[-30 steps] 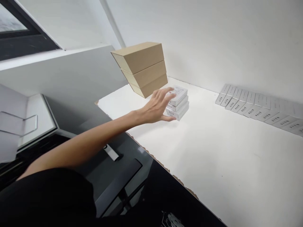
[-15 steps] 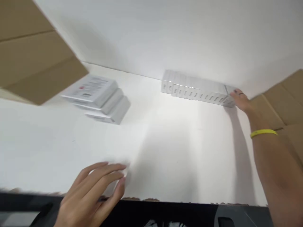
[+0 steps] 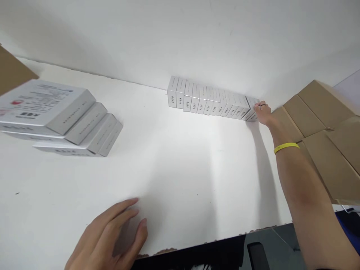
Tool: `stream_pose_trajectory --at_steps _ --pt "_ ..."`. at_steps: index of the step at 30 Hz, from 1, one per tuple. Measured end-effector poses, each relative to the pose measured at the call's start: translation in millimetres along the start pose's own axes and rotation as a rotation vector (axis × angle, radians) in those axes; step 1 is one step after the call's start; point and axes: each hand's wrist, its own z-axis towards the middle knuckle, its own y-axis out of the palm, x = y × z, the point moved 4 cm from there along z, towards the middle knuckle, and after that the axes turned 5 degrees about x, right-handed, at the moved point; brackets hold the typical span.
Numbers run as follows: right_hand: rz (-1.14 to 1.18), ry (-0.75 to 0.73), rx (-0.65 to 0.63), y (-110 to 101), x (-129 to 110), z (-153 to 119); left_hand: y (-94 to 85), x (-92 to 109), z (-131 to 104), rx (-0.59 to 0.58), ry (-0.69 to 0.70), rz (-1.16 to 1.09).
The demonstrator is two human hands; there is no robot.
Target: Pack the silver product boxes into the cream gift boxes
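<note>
A long row of small white boxes [image 3: 208, 99] stands side by side along the wall. At the row's right end, my right hand [image 3: 263, 110] has its fingers closed on the last white box [image 3: 253, 108]; a yellow band circles that wrist. My left hand [image 3: 118, 228] hovers over the near part of the white table, its fingers apart and curved, with nothing in it. To the left, several larger flat white boxes [image 3: 75, 120] lie in a leaning, stepped stack, the top one showing printed text and a red mark.
Brown cardboard boxes [image 3: 329, 150] sit at the right, beside my right forearm. Another brown cardboard piece [image 3: 14, 71] shows at the left edge. The white table [image 3: 180, 168] has a chipped front edge, and a white wall [image 3: 168, 33] rises behind.
The view has shifted toward the right, so the row and stack appear farther left. My right hand remains at the row's right end, and my left hand remains empty.
</note>
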Motion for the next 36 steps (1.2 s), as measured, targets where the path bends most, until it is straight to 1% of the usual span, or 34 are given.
stream_pose_trajectory --at_steps 2,6,10,13,17,21,23,28,32,36 --pt "0.003 0.015 -0.025 -4.0 -4.7 -5.7 0.6 0.6 0.6 -0.013 0.038 0.014" --pt "0.014 0.018 -0.076 -11.4 -15.9 -17.1 -4.2 6.9 5.1 0.002 0.171 0.06" --pt "0.033 0.032 -0.072 -15.1 -22.0 -23.8 -5.4 15.8 8.8 -0.026 0.233 0.102" --pt "0.057 0.06 -0.047 -16.2 -20.5 -26.2 -5.8 19.1 9.3 -0.019 0.252 0.118" --pt "0.095 0.092 -0.035 -17.2 -14.3 -27.7 -5.4 18.2 9.8 -0.016 0.289 0.133" --pt "0.159 0.089 -0.048 -15.5 -9.2 -28.7 -6.6 20.1 14.3 0.081 0.364 0.107" --pt "0.196 0.089 -0.059 -12.4 -6.6 -28.6 -6.0 21.2 16.7 0.108 0.378 0.106" --pt "0.261 0.098 -0.059 -2.3 3.9 -26.2 -5.1 22.1 16.6 0.107 0.375 0.101" --pt "0.298 0.084 0.008 3.4 12.2 -25.6 -5.5 20.7 14.3 0.096 0.356 0.1" --pt "0.318 0.086 0.095 11.3 14.0 -23.3 -4.9 20.9 15.7 0.096 0.361 0.121"
